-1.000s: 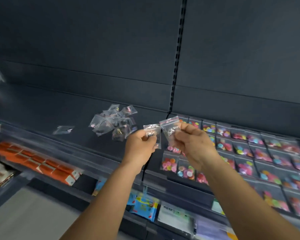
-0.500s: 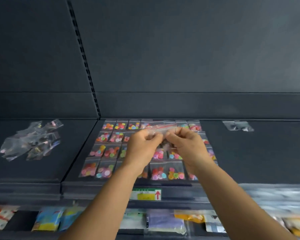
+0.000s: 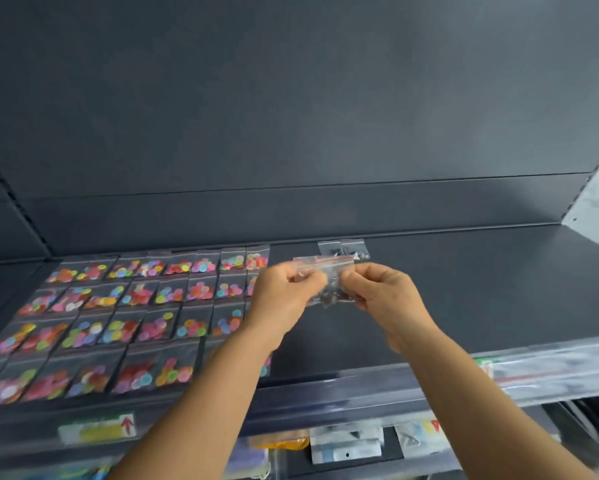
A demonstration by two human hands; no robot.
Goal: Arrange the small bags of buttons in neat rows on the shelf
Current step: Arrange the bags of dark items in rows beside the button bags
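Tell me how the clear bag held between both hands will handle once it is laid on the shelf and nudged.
The clear bag looks like thin film, sagging between the left hand and right hand, so probably floppy. The dark pieces bunched at its bottom will likely shift. On the smooth shelf it may slide easily.

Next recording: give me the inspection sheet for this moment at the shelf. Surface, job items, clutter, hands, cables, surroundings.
Surface: dark shelf, right part bare.
Job's things: bags of coloured buttons lie flat in rows on the left; two bags of dark buttons lie side by side near the back; clear bags with dark contents held above the shelf, count unclear.
Clutter: nothing seen.
Grippers: left hand and right hand both pinch the held bags.
Cables: nothing seen.
Surroundings: dark back panel; price strip on the front edge; packets on the shelf below, blurred.
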